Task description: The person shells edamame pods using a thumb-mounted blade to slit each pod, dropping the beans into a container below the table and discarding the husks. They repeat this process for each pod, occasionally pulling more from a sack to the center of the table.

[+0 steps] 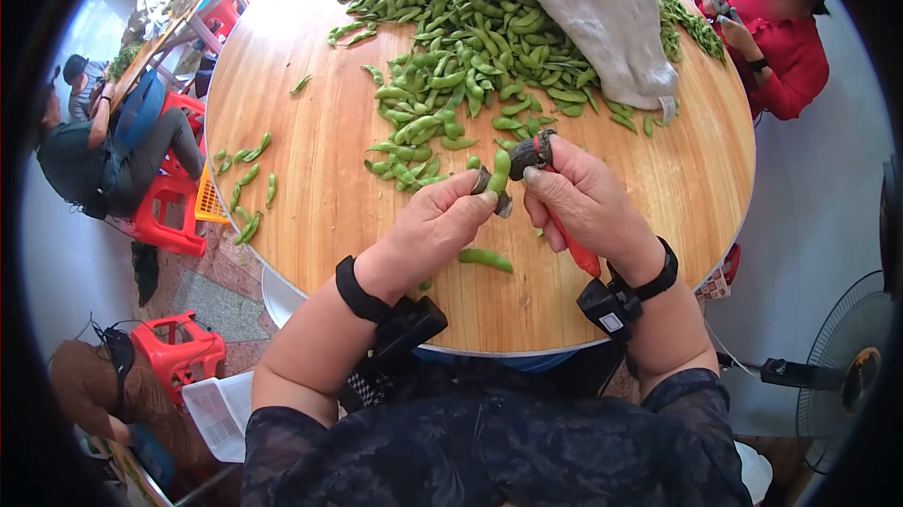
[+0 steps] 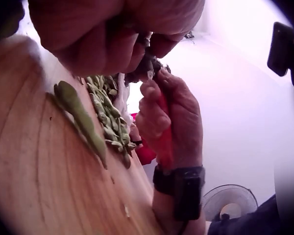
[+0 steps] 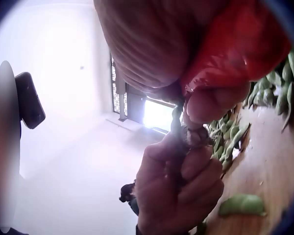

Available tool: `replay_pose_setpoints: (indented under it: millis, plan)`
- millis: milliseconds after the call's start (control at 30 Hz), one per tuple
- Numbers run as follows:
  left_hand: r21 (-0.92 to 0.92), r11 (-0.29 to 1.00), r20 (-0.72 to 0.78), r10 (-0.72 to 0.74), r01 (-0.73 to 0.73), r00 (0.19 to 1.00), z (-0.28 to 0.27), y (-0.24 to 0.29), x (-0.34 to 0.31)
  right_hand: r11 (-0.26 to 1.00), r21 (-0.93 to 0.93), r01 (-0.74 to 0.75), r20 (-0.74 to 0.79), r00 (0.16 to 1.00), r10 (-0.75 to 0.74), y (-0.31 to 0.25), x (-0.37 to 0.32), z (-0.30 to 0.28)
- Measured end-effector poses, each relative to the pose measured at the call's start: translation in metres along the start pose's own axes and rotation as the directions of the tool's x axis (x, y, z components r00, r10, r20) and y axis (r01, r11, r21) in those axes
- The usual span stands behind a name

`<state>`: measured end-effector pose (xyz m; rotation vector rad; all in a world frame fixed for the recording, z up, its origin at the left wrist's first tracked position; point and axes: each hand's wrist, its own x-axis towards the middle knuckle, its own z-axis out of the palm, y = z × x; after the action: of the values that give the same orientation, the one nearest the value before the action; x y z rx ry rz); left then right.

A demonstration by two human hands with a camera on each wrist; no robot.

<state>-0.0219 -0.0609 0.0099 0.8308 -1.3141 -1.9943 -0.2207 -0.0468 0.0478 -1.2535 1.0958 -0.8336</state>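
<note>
In the head view my left hand point(image 1: 442, 215) pinches a green soybean pod point(image 1: 499, 170) between thumb and fingers, with dark wrapping point(image 1: 483, 180) at the fingertips. Close to its right, my right hand point(image 1: 594, 198) grips a red-handled tool point(image 1: 576, 248), whose handle slants down below the palm. A dark, worn wrap point(image 1: 532, 157) with a red band covers that hand's fingertip area beside the pod. The tool's working end is hidden. A single pod point(image 1: 486, 260) lies on the wooden table point(image 1: 320, 159) below the hands; the left wrist view also shows this pod point(image 2: 81, 117).
A large heap of soybean pods point(image 1: 470, 46) covers the table's far side, partly under a white cloth point(image 1: 593, 13). Several loose pods point(image 1: 246, 178) lie at the left. A person in red point(image 1: 785, 46) sits at the right. A fan point(image 1: 851, 375) stands near my right elbow, red stools point(image 1: 174, 215) at left.
</note>
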Motion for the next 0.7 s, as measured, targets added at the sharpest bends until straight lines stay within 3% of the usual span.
replay_pose_setpoints:
  millis: [67,133,167,233,433,467,533,700]
  plan:
    - [0.098,0.994,-0.029,0.045,-0.042,0.999,0.001,-0.004,0.001,0.997,0.051,-0.054,0.065,0.997,0.051,0.0,0.0,0.001]
    - [0.325,0.874,0.04,0.368,-0.36,0.929,-0.001,-0.015,0.006,0.989,0.104,-0.109,0.134,0.987,0.094,0.001,-0.001,0.002]
    - [0.325,0.875,0.04,0.367,-0.359,0.929,-0.003,-0.015,0.005,0.988,0.105,-0.11,0.135,0.986,0.095,0.001,-0.001,0.002]
    - [0.529,0.789,0.092,0.315,-0.314,0.945,-0.007,-0.009,0.003,0.991,0.08,-0.108,0.161,0.982,0.094,0.0,-0.002,0.002]
    - [0.543,0.712,0.145,0.442,-0.444,0.885,-0.005,-0.016,0.006,0.992,0.083,-0.096,0.182,0.98,0.08,0.002,-0.002,0.004]
    - [0.543,0.714,0.147,0.437,-0.442,0.887,-0.004,-0.014,0.005,0.991,0.087,-0.098,0.18,0.98,0.081,-0.001,-0.003,0.003]
    - [0.379,0.856,0.073,0.351,-0.351,0.934,0.001,-0.007,0.003,0.971,0.179,-0.157,0.2,0.972,0.12,-0.008,-0.005,0.001]
    - [0.516,0.79,0.129,0.31,-0.331,0.942,-0.009,-0.013,0.003,0.992,0.095,-0.085,0.163,0.984,0.069,0.002,-0.003,0.004]
